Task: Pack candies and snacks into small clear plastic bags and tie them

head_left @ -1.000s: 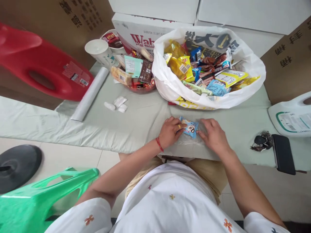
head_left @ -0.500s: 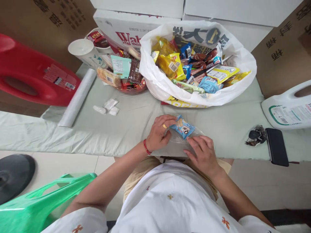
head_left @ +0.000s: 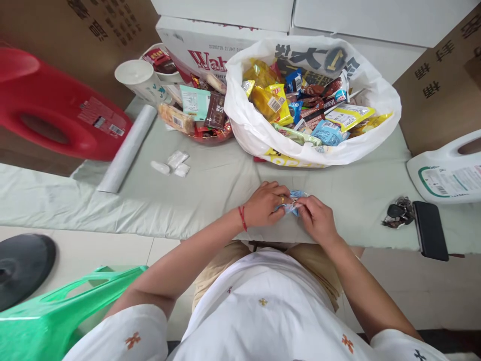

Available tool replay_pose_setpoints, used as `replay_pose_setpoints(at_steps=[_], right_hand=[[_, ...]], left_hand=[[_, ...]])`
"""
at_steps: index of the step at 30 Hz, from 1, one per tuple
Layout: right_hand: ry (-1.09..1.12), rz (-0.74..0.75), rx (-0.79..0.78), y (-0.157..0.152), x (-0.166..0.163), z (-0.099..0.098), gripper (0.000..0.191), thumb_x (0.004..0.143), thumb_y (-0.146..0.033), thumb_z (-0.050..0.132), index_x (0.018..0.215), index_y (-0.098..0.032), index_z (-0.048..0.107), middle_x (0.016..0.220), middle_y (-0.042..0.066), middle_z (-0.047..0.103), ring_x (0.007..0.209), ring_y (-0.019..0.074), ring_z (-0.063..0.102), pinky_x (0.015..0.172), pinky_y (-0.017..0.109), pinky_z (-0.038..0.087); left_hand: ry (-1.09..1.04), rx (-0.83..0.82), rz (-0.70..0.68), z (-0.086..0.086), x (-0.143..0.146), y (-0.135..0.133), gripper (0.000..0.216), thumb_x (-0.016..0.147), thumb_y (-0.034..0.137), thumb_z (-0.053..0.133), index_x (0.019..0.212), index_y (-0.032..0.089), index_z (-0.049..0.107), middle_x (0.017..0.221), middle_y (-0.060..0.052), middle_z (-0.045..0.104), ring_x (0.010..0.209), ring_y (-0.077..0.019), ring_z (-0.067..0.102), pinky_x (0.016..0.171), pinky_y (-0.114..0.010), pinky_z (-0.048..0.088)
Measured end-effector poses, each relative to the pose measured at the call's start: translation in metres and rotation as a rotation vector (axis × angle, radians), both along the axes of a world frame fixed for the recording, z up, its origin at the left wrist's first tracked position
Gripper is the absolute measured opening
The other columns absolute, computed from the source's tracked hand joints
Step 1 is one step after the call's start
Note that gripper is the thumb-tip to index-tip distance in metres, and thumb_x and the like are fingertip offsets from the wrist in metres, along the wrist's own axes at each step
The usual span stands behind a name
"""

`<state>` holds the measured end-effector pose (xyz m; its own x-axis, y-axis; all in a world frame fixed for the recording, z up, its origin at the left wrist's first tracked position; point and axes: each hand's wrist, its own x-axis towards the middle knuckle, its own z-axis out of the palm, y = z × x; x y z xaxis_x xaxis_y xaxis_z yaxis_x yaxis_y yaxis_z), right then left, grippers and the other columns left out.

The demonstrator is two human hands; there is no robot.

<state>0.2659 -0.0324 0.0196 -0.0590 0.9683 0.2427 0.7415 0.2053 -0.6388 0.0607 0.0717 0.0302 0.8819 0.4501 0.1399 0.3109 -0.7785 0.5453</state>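
Note:
Near the table's front edge, a small blue snack packet (head_left: pixel 294 205) lies between my two hands, largely covered by fingers. My left hand (head_left: pixel 266 203), with a ring and a red bracelet, is closed over its left part. The fingers of my right hand (head_left: pixel 316 216) pinch its right end. Behind them stands a white plastic bag (head_left: pixel 248 133) full of wrapped snacks. A clear plastic piece seen under the packet earlier is now hidden or hard to make out.
At the back left are a bowl of snacks (head_left: pixel 210 131), a paper cup (head_left: pixel 137 80), a white roll (head_left: pixel 128 150) and a red jug (head_left: pixel 56 110). Small white packets (head_left: pixel 177 160) lie left of centre. Keys (head_left: pixel 399 211), a phone (head_left: pixel 431 230) and a white bottle (head_left: pixel 449 173) are at right.
My right hand has closed from loosely spread fingers to a pinch on the packet. My left hand has shifted right and covers more of it. The view has shifted slightly.

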Motion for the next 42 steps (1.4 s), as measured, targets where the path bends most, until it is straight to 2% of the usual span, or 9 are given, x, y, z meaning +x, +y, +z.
replay_pose_setpoints(at_steps=[6, 13, 17, 21, 24, 29, 34, 39, 42], right_hand=[[0.267, -0.159, -0.304, 0.019, -0.006, -0.003, 0.021, 0.096, -0.04, 0.058, 0.086, -0.022, 0.065, 0.066, -0.004, 0.06, 0.059, 0.0135, 0.052, 0.058, 0.025, 0.039], [0.36, -0.184, -0.332, 0.021, 0.003, -0.011, 0.03, 0.092, -0.051, 0.063, 0.088, -0.021, 0.066, 0.068, -0.003, 0.058, 0.061, 0.0139, 0.05, 0.058, 0.025, 0.04], [0.059, -0.216, -0.051, 0.01, 0.026, -0.013, 0.019, 0.095, -0.038, 0.061, 0.099, -0.022, 0.07, 0.101, 0.008, 0.066, 0.087, 0.0209, 0.059, 0.079, 0.036, 0.05], [-0.179, -0.403, 0.147, -0.003, 0.045, -0.022, 0.03, 0.098, -0.042, 0.058, 0.116, -0.02, 0.068, 0.112, 0.013, 0.065, 0.11, 0.0291, 0.055, 0.099, 0.05, 0.043], [-0.209, -0.417, 0.08, -0.007, 0.045, -0.027, 0.043, 0.097, -0.051, 0.059, 0.124, -0.018, 0.065, 0.109, 0.014, 0.066, 0.109, 0.0301, 0.053, 0.102, 0.053, 0.04], [-0.144, -0.332, -0.068, -0.006, 0.042, -0.013, 0.026, 0.09, -0.047, 0.068, 0.088, -0.022, 0.07, 0.099, 0.01, 0.064, 0.109, 0.0296, 0.054, 0.099, 0.049, 0.042], [0.241, -0.417, -0.249, 0.004, 0.027, 0.017, 0.027, 0.09, -0.047, 0.068, 0.083, -0.022, 0.064, 0.079, 0.0, 0.061, 0.063, 0.0142, 0.051, 0.062, 0.029, 0.044], [0.182, -0.178, -0.096, 0.021, -0.032, 0.015, 0.019, 0.099, -0.035, 0.057, 0.098, -0.021, 0.071, 0.089, 0.005, 0.066, 0.081, 0.0189, 0.062, 0.076, 0.033, 0.052], [0.072, -0.015, -0.002, 0.016, -0.055, 0.006, 0.032, 0.103, -0.028, 0.049, 0.125, -0.02, 0.07, 0.106, 0.012, 0.064, 0.1, 0.0238, 0.061, 0.09, 0.04, 0.055]], left_hand=[[-0.119, -0.056, -0.075, -0.005, -0.019, -0.003, 0.063, 0.088, 0.064, 0.063, 0.136, 0.024, 0.062, 0.14, -0.014, 0.065, 0.123, -0.0309, 0.057, 0.117, -0.053, 0.029], [-0.276, -0.169, 0.468, -0.03, 0.006, -0.016, 0.028, 0.102, 0.033, 0.049, 0.082, 0.02, 0.063, 0.089, -0.007, 0.071, 0.088, -0.0204, 0.063, 0.086, -0.039, 0.046], [-0.191, -0.105, 0.712, -0.032, 0.016, -0.015, 0.013, 0.087, 0.028, 0.066, 0.079, 0.019, 0.066, 0.09, -0.007, 0.066, 0.092, -0.0241, 0.059, 0.089, -0.042, 0.046], [-0.214, -0.057, 0.647, -0.033, 0.016, -0.014, 0.034, 0.086, 0.026, 0.066, 0.119, 0.022, 0.072, 0.136, -0.01, 0.061, 0.131, -0.0301, 0.05, 0.113, -0.051, 0.037], [-0.175, -0.085, 0.591, -0.034, 0.016, -0.014, 0.026, 0.094, 0.026, 0.059, 0.115, 0.026, 0.074, 0.128, -0.006, 0.068, 0.139, -0.0289, 0.048, 0.123, -0.056, 0.023], [-0.147, -0.099, 0.622, -0.032, 0.019, -0.013, 0.021, 0.093, 0.041, 0.068, 0.102, 0.023, 0.072, 0.121, -0.007, 0.069, 0.139, -0.0312, 0.049, 0.124, -0.057, 0.022], [-0.131, -0.136, 0.646, -0.03, 0.027, -0.016, 0.021, 0.086, 0.038, 0.075, 0.096, 0.021, 0.07, 0.105, -0.007, 0.07, 0.117, -0.0303, 0.058, 0.107, -0.051, 0.04], [-0.078, -0.162, 0.652, -0.029, 0.025, -0.018, 0.014, 0.089, 0.03, 0.067, 0.098, 0.02, 0.068, 0.097, -0.008, 0.067, 0.099, -0.0287, 0.061, 0.092, -0.046, 0.047], [-0.194, -0.234, 0.588, -0.03, 0.011, -0.017, 0.033, 0.081, 0.016, 0.063, 0.115, 0.016, 0.064, 0.115, -0.011, 0.062, 0.107, -0.0265, 0.062, 0.095, -0.043, 0.051]])
